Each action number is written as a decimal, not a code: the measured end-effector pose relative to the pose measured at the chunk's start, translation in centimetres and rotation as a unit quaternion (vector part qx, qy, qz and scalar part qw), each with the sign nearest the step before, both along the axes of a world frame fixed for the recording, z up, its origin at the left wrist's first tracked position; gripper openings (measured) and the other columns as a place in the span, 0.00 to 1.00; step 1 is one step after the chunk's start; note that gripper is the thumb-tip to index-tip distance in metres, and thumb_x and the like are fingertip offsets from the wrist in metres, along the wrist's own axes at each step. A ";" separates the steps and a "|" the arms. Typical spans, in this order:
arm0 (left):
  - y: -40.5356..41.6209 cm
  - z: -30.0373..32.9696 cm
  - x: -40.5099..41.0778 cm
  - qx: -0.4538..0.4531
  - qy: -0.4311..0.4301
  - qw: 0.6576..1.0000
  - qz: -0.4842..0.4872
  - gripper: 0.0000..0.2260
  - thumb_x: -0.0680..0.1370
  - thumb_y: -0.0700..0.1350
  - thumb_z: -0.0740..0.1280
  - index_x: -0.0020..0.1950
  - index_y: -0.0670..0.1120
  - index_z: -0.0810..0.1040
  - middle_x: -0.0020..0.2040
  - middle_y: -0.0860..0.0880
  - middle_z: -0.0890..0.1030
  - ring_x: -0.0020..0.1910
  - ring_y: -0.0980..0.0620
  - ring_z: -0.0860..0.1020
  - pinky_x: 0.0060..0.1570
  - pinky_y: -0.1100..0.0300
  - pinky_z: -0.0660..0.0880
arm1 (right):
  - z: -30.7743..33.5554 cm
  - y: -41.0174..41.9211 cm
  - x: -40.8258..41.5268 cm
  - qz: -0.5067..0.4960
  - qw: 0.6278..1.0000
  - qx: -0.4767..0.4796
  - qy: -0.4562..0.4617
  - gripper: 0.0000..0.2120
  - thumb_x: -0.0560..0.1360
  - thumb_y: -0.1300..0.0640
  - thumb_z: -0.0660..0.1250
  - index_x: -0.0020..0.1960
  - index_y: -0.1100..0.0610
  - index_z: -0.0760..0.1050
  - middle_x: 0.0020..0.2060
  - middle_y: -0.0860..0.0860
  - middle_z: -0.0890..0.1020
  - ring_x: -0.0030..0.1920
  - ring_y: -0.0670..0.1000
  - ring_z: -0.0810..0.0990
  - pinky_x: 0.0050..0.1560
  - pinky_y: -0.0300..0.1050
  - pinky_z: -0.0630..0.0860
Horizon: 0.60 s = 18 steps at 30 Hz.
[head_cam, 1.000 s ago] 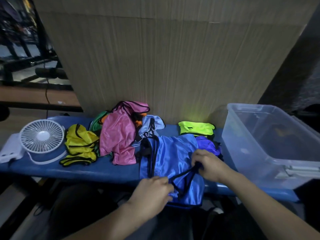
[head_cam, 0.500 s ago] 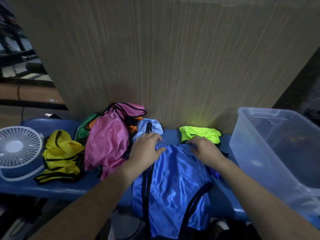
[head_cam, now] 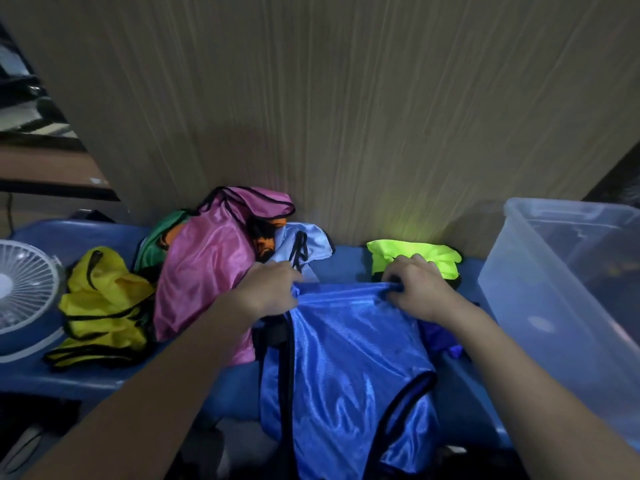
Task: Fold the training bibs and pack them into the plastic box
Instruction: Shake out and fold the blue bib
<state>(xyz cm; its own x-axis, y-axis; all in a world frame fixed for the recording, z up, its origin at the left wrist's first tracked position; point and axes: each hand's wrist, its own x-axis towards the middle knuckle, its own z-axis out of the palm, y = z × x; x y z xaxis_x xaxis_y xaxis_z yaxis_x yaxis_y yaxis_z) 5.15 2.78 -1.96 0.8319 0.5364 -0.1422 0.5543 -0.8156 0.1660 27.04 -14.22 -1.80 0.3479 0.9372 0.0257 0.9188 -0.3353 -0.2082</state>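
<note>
blue bench (head_cam: pixel 86 379), both hands (head_cam: pixel 268 289) (head_cam: pixel 417 291) pinching blue bib (head_cam: pixel 346 358) top edge, plastic box (head_cam: pixel 554 299) right

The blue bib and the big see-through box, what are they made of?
The blue bib looks like thin, shiny polyester-type cloth: it shows glossy streaks, soft wrinkles, a fine mesh-like grain and black edging; the exact fibre can't be told. The left hand and right hand pinch its far edge. The plastic box looks like stiff, cloudy clear plastic: you can see through its smooth walls.
</note>
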 end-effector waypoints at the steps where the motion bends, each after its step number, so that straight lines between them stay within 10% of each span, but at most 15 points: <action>1: 0.2 0.0 -0.3 -0.008 0.002 1.000 0.003 0.15 0.77 0.48 0.69 0.64 0.51 0.79 0.60 0.51 0.77 0.63 0.47 0.73 0.64 0.52 0.67 | 0.1 -0.2 -0.1 0.000 0.999 0.010 0.030 0.06 0.74 0.55 0.69 0.47 0.48 0.74 0.46 0.45 0.76 0.53 0.52 0.70 0.51 0.47 0.61; 9: 1.4 2.3 -2.4 -0.116 -0.070 0.990 0.036 0.13 0.76 0.49 0.74 0.59 0.50 0.80 0.54 0.53 0.81 0.53 0.51 0.80 0.56 0.50 0.77 | 1.9 -1.6 -0.9 -0.008 0.974 0.120 0.193 0.13 0.74 0.63 0.72 0.41 0.47 0.74 0.37 0.40 0.83 0.40 0.41 0.80 0.43 0.38 0.75; 18: 2.3 4.6 -2.1 0.073 -0.322 0.937 0.112 0.11 0.76 0.50 0.73 0.57 0.56 0.82 0.51 0.55 0.84 0.51 0.52 0.81 0.47 0.55 0.75 | 2.7 0.6 -1.2 -0.087 0.882 0.236 0.399 0.08 0.78 0.67 0.67 0.45 0.56 0.73 0.37 0.53 0.80 0.30 0.58 0.84 0.25 0.45 0.71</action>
<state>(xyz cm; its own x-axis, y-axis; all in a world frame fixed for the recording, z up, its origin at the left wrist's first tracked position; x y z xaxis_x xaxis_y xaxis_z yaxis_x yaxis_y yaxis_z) 3.03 5.04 2.62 0.5840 0.6824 0.4395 0.5369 -0.7309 0.4214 25.86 -13.58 0.92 0.5687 0.8186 0.0808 0.3608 -0.1600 -0.9188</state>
